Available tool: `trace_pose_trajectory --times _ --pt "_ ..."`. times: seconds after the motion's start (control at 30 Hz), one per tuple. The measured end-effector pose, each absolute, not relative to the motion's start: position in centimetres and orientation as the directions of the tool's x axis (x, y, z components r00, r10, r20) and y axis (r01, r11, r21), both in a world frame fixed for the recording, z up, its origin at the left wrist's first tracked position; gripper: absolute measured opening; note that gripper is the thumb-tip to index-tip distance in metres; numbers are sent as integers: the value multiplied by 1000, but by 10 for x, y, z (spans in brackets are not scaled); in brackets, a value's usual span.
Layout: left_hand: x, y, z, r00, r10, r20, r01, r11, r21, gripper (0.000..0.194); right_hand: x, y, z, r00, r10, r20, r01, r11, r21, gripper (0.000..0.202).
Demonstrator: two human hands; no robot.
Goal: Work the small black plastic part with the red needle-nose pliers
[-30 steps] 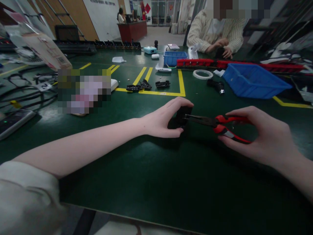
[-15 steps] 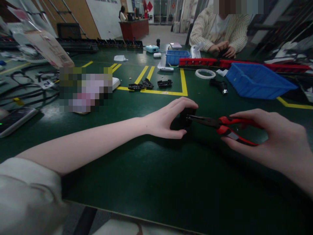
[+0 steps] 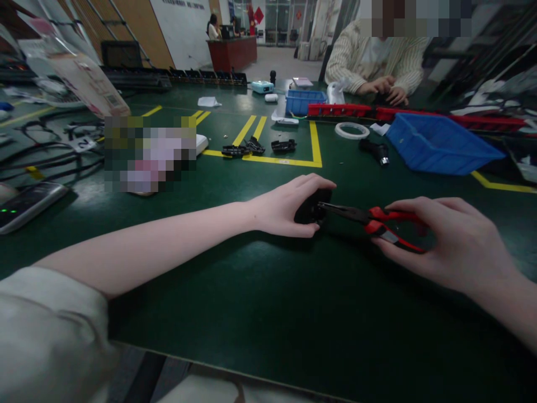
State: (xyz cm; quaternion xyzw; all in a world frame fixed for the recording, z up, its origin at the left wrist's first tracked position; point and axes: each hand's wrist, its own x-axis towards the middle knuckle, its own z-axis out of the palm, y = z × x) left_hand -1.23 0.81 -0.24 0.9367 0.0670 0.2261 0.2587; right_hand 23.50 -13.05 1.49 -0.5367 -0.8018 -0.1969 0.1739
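Little has shifted: your left hand [image 3: 283, 208] still clasps the black part [image 3: 309, 209] between thumb and fingers, your right hand [image 3: 459, 243] still grips the pliers [image 3: 374, 217], tips at that part, so work there seems ongoing

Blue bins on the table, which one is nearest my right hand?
The blue bin at the right, beyond your right hand; the other blue bin sits farther back and to the left.

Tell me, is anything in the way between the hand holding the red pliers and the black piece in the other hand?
Nothing visible is. The right hand holds the red-handled pliers with their tips at the black piece in the left hand; whether they touch it is hard to tell.
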Motion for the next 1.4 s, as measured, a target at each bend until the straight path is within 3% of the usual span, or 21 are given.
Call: trace_pose_trajectory --times 0.27,0.57,0.8,1.4 --pt "-12 7 -1 926 245 288 78 -869 488 59 234 -125 7 -426 810 403 904 400 153 34" --pt "-10 11 -1 929 253 270 95 -869 486 63 236 -122 3 -473 762 444 880 380 285 35" --pt "-10 11 3 924 286 254 153 -885 439 63 236 -121 1 -434 785 443 901 391 189 28" --pt "-12 20 -1 941 215 263 39 -839 543 66 236 -118 -4 -456 775 437 890 400 217 35"
